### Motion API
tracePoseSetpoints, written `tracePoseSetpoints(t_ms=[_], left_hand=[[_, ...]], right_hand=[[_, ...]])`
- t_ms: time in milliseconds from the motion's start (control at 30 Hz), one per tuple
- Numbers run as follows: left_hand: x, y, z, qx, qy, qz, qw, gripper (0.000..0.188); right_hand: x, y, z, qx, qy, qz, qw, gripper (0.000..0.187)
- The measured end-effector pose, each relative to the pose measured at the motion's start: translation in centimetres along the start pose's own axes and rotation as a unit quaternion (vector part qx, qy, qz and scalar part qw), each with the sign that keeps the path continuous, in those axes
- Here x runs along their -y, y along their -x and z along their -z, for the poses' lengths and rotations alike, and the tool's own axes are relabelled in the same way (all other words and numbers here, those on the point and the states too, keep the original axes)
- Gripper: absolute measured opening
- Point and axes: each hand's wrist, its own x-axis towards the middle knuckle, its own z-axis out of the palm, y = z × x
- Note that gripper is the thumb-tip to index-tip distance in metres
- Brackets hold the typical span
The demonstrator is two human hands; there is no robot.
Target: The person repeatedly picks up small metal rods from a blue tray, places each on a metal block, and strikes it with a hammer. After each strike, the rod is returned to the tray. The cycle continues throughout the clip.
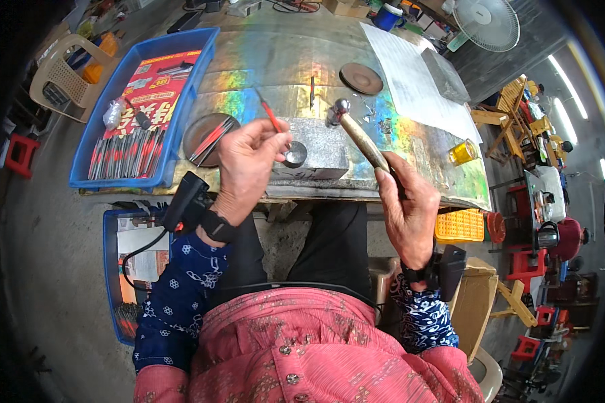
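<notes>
In my left hand [245, 161], thumb and fingers are closed on a slim red tool with a thin dark tip [269, 114], pointing up and away. My right hand [410, 208] grips a hammer [363, 140] by its wooden handle; the rounded metal head is raised above the far side of a grey metal block [326, 151]. A small round metal cup [295, 155] sits on the block near my left fingers. Beside my left hand, a brown dish [193, 131] carries several slim red and dark tools. Another thin dark and red piece [312, 93] lies beyond the block.
A blue tray [81, 158] at left holds many similar tools and red printed sheeting. Farther off are a round brown plate [361, 78], white sheeting [410, 87] and a flat grey slab [445, 75]. A yellow glass [462, 152] stands near the table's right edge.
</notes>
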Motion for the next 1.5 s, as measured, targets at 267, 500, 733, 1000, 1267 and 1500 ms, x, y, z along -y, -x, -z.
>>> tracePoseSetpoints(t_ms=[267, 500, 733, 1000, 1267, 1500], left_hand=[[-0.9, 0.8, 4.8, -0.040, -0.007, 0.065, 0.997, 0.019], [-0.8, 1.9, 10.3, -0.052, -0.460, -0.063, 0.884, 0.019], [1.7, 1.5, 10.4, -0.002, -0.630, -0.129, 0.766, 0.016], [3.4, 1.0, 9.4, 0.000, -0.666, -0.142, 0.732, 0.006], [3.1, 0.3, 9.5, -0.002, -0.696, -0.132, 0.706, 0.002], [-0.5, -0.1, 12.9, -0.092, -0.635, -0.154, 0.751, 0.009]], right_hand=[[-3.6, 1.6, -4.1, -0.035, 0.148, 0.040, 0.988, 0.030], [-4.8, 2.9, -6.5, -0.033, 0.202, 0.051, 0.977, 0.051], [-4.9, 3.5, -7.5, 0.027, 0.170, -0.013, 0.985, 0.047], [-4.7, 3.4, -7.5, 0.046, 0.150, -0.039, 0.987, 0.048], [-4.9, 3.6, -7.5, 0.055, 0.163, -0.023, 0.985, 0.053], [-4.5, 3.5, -7.3, 0.045, 0.149, -0.011, 0.988, 0.050]])
